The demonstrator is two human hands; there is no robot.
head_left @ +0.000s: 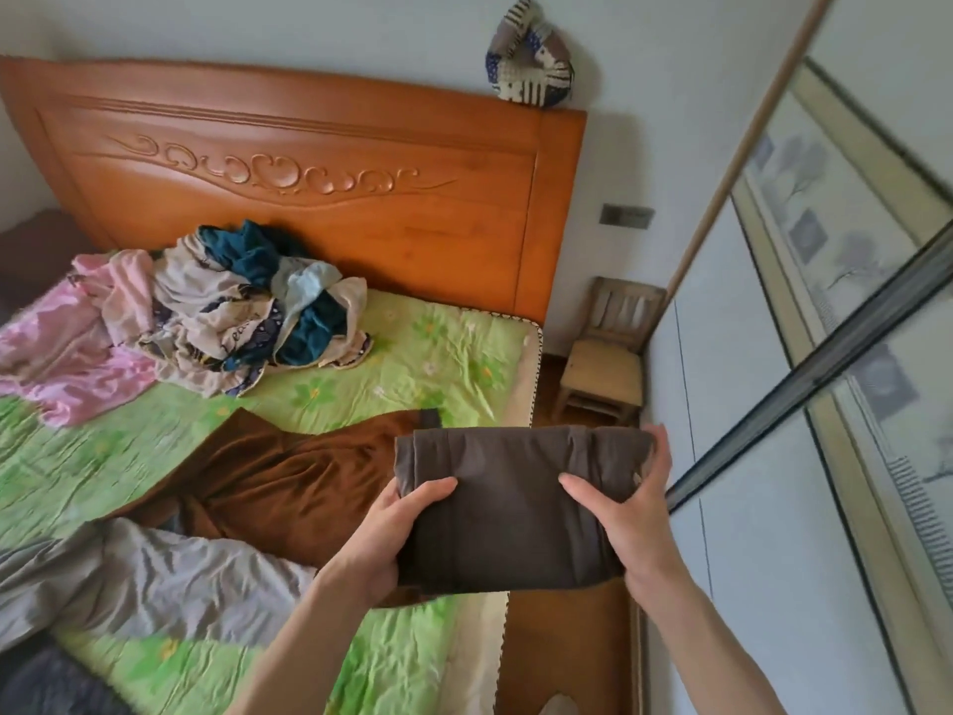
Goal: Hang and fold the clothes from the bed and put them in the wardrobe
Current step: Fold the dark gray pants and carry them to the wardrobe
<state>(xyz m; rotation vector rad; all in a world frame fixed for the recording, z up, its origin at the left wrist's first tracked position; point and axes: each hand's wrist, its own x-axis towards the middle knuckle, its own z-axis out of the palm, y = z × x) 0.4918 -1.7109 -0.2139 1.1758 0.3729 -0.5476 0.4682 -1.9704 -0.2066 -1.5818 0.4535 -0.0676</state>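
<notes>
A folded dark brown garment [505,513] is held in the air over the right edge of the bed [428,353]. My left hand [397,539] grips its left side, thumb on top. My right hand [634,513] grips its right side, with the fingers curled round the far edge. On the bed lie a brown garment [289,477], a grey garment [154,580], a pink garment [67,348] and a mixed heap of white, blue and teal clothes [252,307]. The wardrobe [804,384] with sliding doors stands at the right.
A carved wooden headboard [319,172] backs the bed, with a patchwork cushion [531,59] on its top corner. A small wooden chair [603,353] stands between bed and wardrobe. A narrow strip of wooden floor [572,647] runs along the wardrobe.
</notes>
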